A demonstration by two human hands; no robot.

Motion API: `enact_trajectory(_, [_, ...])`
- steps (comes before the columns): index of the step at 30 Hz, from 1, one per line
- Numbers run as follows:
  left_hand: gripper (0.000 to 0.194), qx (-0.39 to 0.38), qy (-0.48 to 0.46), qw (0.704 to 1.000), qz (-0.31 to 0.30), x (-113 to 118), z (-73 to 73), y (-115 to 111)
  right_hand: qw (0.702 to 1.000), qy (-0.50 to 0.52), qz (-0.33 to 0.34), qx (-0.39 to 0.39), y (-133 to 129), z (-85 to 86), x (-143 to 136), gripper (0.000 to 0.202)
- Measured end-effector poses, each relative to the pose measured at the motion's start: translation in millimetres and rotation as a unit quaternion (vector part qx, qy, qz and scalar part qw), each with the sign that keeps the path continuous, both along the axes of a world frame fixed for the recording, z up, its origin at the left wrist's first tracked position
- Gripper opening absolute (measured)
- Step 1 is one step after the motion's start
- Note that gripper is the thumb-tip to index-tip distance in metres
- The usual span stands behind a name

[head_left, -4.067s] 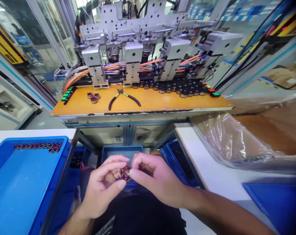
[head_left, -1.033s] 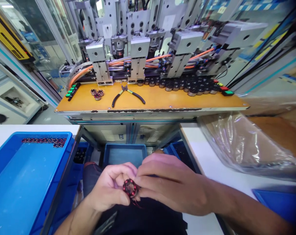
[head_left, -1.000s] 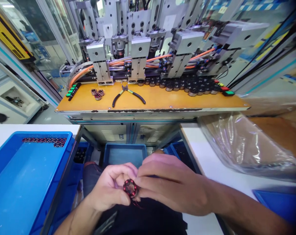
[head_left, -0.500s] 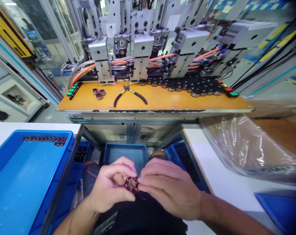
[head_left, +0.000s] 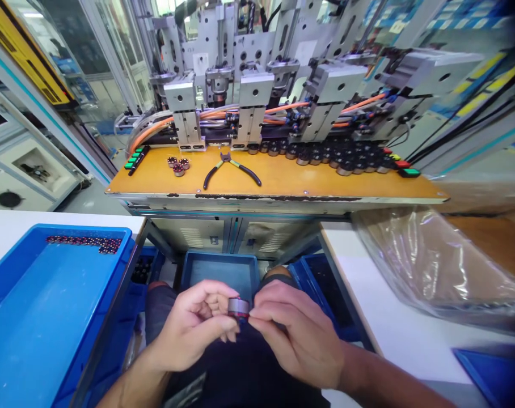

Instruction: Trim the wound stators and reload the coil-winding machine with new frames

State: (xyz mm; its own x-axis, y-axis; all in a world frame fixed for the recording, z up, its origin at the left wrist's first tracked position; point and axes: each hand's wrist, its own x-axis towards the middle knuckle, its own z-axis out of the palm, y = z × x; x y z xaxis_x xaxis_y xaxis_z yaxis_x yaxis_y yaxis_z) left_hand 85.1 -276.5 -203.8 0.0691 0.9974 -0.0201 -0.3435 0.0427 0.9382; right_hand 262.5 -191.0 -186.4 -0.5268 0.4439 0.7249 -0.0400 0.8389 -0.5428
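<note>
- Fingers (head_left: 229,310) of the left hand (head_left: 193,331) and those of the right hand (head_left: 298,334) are closed together on one small wound ring (head_left: 239,307), thumbs and forefingers pinching it from both sides; it sits edge-on, low and near, over the person's lap, probably so its rim can be looked over.
- Left of the hands, a big blue tray (head_left: 40,317) rests on the white counter (head_left: 2,232), with a row of similar dark-red rings (head_left: 85,242) along its far wall.
- Beyond, the orange counter (head_left: 283,181) carries pliers (head_left: 231,169), three loose rings (head_left: 178,165) and a crowd of dark parts (head_left: 338,158) under the machine heads (head_left: 249,90).
- Right, a crumpled clear plastic bag (head_left: 431,260) lies on the counter, well apart from the hands.
- Nothing stands between the hands and either tray; a smaller blue bin (head_left: 221,272) sits just beyond them.
</note>
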Motion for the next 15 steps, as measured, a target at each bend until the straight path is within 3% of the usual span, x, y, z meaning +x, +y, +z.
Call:
enact_trajectory(4, [0.033, 0.065, -0.056, 0.996, 0.027, 6.7, -0.7, 1.8, 0.998, -0.03, -0.054, -0.004, -3.6, 0.6, 0.7, 0.012])
enact_trajectory(10, [0.027, 0.163, -0.196, 0.966, 0.034, 10.2, -9.1, 4.5, 0.998, -0.032, -0.04, 0.02, -2.1, -4.7, 4.2, 0.009])
enact_trajectory(12, [0.03, 0.139, -0.242, 0.96, 0.029, 10.5, -11.7, 6.0, 0.998, -0.035, -0.027, 0.048, 0.0, -7.0, 7.8, 0.01])
enact_trajectory(15, [0.04, 0.006, -0.214, 0.976, -0.04, 9.3, -14.3, 7.9, 0.994, -0.047, 0.001, 0.097, 5.0, -7.0, 13.1, 0.011])
